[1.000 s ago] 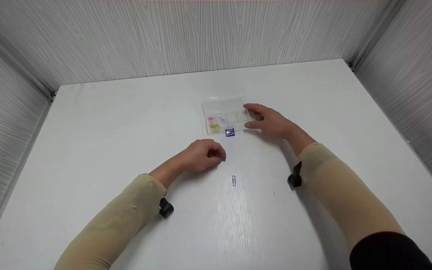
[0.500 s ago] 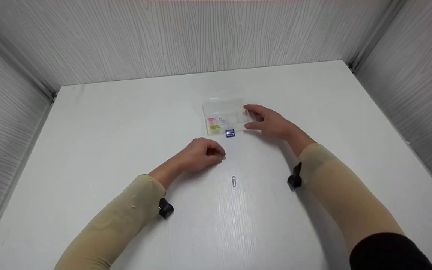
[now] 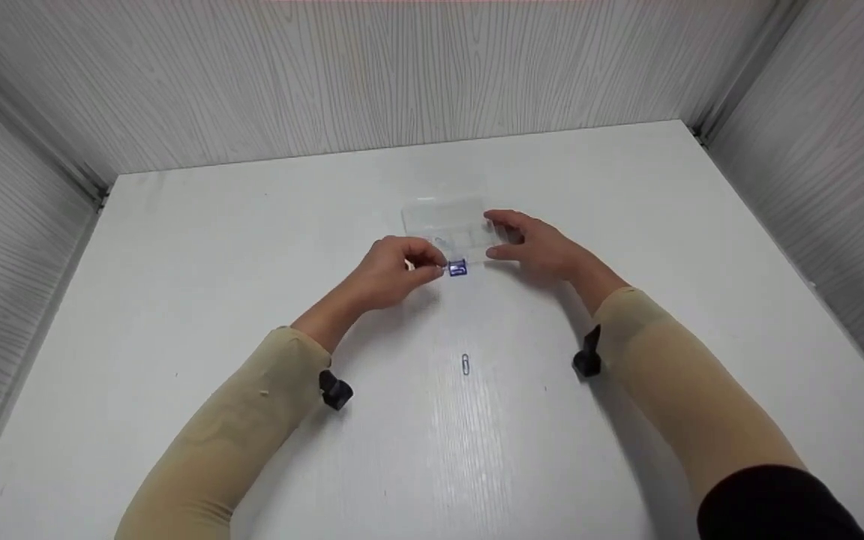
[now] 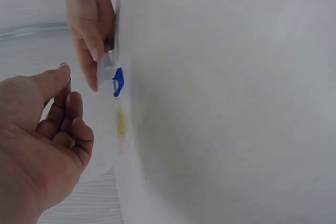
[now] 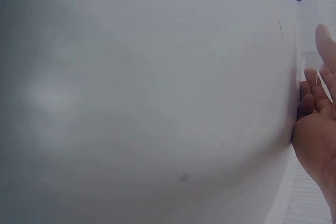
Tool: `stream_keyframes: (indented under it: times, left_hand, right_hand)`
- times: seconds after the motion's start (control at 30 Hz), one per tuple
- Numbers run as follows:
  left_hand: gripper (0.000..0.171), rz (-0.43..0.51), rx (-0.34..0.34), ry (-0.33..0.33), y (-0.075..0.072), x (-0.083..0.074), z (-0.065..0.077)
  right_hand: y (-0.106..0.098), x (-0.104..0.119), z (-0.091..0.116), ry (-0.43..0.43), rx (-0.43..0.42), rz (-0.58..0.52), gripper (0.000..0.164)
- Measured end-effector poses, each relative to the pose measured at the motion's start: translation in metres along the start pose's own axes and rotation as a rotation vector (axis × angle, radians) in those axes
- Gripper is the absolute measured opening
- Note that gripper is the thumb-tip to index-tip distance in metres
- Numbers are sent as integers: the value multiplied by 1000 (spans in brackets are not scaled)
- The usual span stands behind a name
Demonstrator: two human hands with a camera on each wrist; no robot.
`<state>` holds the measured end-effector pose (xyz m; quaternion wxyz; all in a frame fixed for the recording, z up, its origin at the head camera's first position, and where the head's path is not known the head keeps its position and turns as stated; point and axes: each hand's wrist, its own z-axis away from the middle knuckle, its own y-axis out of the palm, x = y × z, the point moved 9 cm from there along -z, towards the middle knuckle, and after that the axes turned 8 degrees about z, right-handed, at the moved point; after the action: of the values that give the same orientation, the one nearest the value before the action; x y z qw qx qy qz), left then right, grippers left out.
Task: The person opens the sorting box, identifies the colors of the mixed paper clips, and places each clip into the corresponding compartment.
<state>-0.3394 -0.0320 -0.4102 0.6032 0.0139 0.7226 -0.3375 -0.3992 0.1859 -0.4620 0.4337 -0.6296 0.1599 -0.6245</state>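
Observation:
A clear plastic compartment box [image 3: 439,216] with its lid raised stands toward the back of the table. Its blue latch [image 3: 458,268] faces the front. My right hand [image 3: 548,244] holds the box's right end between thumb and fingers. Thumb and forefinger of my left hand [image 3: 391,274] pinch a paper clip [image 4: 69,82], just left of the latch and over the box's front left side. In the left wrist view, yellow items [image 4: 121,121] and pink ones show through the box wall; from the head, my left hand hides them.
Another paper clip [image 3: 466,364] lies on the white table [image 3: 552,450], in front of the box. Wood-grain panels [image 3: 402,75] rise behind the table and on both sides. Black wrist cameras [image 3: 336,391] hang under both sleeves.
My left hand has lifted a paper clip off the table and moved it forward to the front left of the box. The right hand has stayed on the box's right end.

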Motion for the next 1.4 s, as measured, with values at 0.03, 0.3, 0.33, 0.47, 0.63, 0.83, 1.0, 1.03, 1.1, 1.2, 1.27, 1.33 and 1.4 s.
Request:
stream_keyframes:
  times: [0.03,0.3,0.33,0.47,0.63,0.83,1.0,1.03,1.1,1.2,1.27,1.33,1.4]
  left_hand:
    - [14,3,-16,7,-4,-2,-3]
    - [15,12,-108,-2,-24,0,-31]
    - [15,15,-117,-7,-25,1,-33]
    - [14,12,-139,-34,-25,7,-44]
    - [16,-14,-151,-62,-21,13,-56]
    - [17,-28,-169,-123,-19,21,-63]
    - [24,-43,-177,-138,-20,23,-64]
    - [25,-46,-179,-132,-20,22,-63]
    - [25,-45,-182,-117,-21,18,-61]
    - [23,-39,-180,-87,-20,10,-54]
    - [23,-28,-171,-61,-17,4,-48]
    - [22,-16,-151,-39,-12,-1,-40]
    - [22,2,-124,-13,-6,-6,-30]
  right_hand:
    - [0,0,0,-6,0,-8,72]
    - [1,-2,-3,-7,5,-10,73]
    - [1,-2,-3,-7,5,-7,73]
    - [1,-1,-3,-19,6,-5,73]
    - [0,0,-1,-26,8,-6,72]
    - [1,-1,-1,-15,13,-1,72]
    - [0,-2,-2,-11,10,2,72]
    - [0,-2,-2,-12,10,-7,72]
    - [1,-2,-3,-14,10,-26,73]
    - [1,-3,-4,-15,11,-48,73]
    - [1,-4,-4,-9,10,-50,73]
    - [1,-4,-4,-5,10,-38,73]
    - [0,-4,-4,1,8,-28,72]
